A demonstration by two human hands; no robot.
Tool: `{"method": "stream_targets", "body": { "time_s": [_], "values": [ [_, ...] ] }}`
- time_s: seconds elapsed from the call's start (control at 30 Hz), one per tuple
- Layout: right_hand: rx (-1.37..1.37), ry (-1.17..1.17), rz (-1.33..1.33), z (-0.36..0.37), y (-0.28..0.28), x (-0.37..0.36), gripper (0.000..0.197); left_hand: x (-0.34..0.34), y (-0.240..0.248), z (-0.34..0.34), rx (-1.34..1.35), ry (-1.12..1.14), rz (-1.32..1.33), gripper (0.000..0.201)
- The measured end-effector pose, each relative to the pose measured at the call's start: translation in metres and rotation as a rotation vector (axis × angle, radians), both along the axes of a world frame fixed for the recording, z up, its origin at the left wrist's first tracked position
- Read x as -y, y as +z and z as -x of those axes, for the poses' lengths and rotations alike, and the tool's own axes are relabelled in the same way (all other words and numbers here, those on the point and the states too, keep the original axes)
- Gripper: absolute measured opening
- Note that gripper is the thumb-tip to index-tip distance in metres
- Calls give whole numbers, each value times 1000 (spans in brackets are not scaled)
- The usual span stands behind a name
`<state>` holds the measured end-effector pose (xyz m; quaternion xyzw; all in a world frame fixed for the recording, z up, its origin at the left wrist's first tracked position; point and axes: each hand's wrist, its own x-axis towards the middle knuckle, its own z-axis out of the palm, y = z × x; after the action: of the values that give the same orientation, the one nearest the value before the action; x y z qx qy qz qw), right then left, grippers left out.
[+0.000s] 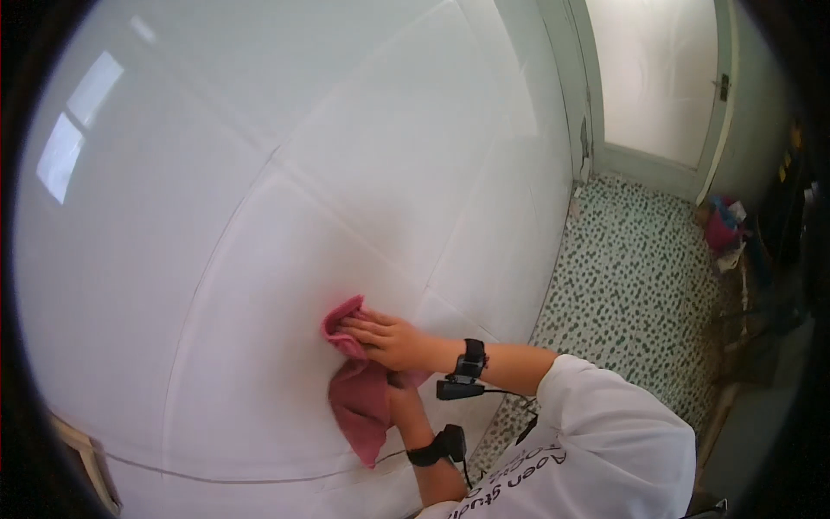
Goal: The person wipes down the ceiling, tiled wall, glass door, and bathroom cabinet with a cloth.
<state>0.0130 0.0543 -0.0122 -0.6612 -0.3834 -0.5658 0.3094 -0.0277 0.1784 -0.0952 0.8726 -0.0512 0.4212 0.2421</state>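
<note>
A pink-red cloth (361,400) lies bunched against the glossy white tiled wall (285,233), its lower corner hanging down. My right hand (389,340) presses the upper part of this cloth to the tiles, fingers side by side and nearly straight, with a fold curling up past the fingertips. Just below, my left hand (400,400) reaches in at the cloth's hanging part. The cloth covers its fingers, so their grip is hidden. Both wrists wear black straps with a small device, the right one (469,363) trailing a cable.
A speckled green-and-white floor (622,285) runs along the wall's base to the right. Beyond it stands a pale door (653,78) with a frosted pane. A pink container with odds and ends (723,229) sits near the door. A wooden frame edge (86,454) shows at lower left.
</note>
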Motion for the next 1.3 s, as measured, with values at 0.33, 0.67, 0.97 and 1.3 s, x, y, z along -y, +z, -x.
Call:
{"method": "stream_targets", "body": {
  "time_s": [0.33, 0.67, 0.97, 1.3],
  "values": [
    [-474, -29, -248, -19, -173, 53, 44, 51, -81, -16, -230, -70, -678, 24],
    [-578, 155, -493, 9, -138, 12, 51, 37, -35, 12, -519, -39, -345, 28],
    [-396, 279, -110, 80, -94, -114, 35, -158, -109, 95, -67, 461, -352, 40],
    [-85, 585, 470, 144, -106, -242, 28, -215, -92, 181, -98, 627, -25, 36]
  ]
}}
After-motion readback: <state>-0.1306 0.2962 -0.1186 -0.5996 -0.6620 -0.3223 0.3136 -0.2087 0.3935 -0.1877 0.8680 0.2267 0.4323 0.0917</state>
